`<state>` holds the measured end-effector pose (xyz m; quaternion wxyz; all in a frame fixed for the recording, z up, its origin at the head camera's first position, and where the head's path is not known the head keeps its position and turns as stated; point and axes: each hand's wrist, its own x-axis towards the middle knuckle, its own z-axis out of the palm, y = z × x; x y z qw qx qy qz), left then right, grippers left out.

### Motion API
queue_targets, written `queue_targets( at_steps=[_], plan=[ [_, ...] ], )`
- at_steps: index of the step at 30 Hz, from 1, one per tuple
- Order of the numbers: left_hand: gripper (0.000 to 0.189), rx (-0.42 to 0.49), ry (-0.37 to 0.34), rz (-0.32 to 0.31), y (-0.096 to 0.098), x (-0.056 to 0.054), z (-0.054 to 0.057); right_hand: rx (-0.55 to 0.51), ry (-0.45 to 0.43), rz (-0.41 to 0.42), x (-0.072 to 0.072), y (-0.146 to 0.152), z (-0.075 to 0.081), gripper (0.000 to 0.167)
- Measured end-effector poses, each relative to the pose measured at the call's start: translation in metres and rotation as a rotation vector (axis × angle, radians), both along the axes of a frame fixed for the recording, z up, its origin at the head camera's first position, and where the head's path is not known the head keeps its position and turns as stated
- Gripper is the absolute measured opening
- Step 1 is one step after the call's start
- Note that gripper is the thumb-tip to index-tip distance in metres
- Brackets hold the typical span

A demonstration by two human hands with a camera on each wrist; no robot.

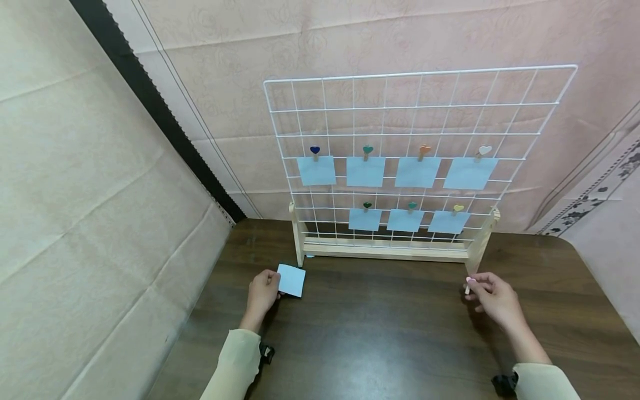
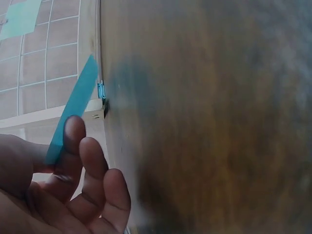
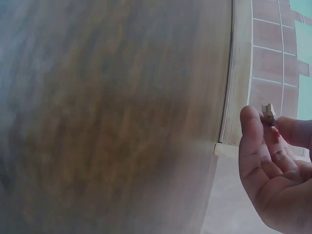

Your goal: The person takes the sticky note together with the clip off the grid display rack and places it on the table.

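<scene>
My left hand [image 1: 263, 293] pinches a light blue paper card [image 1: 292, 280] by its left edge, a little in front of the rack's left foot. In the left wrist view the card [image 2: 78, 105] appears nearly edge-on between thumb and index finger. Near the rack's right foot, my right hand [image 1: 496, 300] pinches a small wooden clothespin [image 1: 468, 288] with a pale pink top. The right wrist view has the clothespin [image 3: 268, 113] between thumb and index fingertip. Behind both hands stands a white wire grid rack [image 1: 420, 73] in a wooden base.
Blue cards [image 1: 365, 171] hang on the grid in two rows, four above and three below, each under a heart-topped clip [image 1: 368, 150]. A small blue item [image 2: 101, 90] lies by the base's left end. The dark wooden table [image 1: 370, 316] meets a cloth-covered wall.
</scene>
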<state>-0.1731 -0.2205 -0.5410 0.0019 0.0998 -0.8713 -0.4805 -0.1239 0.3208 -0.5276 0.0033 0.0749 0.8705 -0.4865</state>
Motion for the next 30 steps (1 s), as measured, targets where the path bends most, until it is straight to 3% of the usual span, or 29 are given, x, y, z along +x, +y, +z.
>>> queue_targets(
  at_steps=[11, 30],
  plan=[
    [0.023, -0.060, -0.062, -0.032, 0.001, -0.002, 0.001, 0.027, -0.017, -0.008, -0.001, 0.007, -0.003, 0.039],
    [0.025, -0.229, -0.181, -0.064, 0.005, 0.001, 0.006, 0.008, -0.176, 0.034, -0.002, 0.018, -0.002, 0.038]
  ],
)
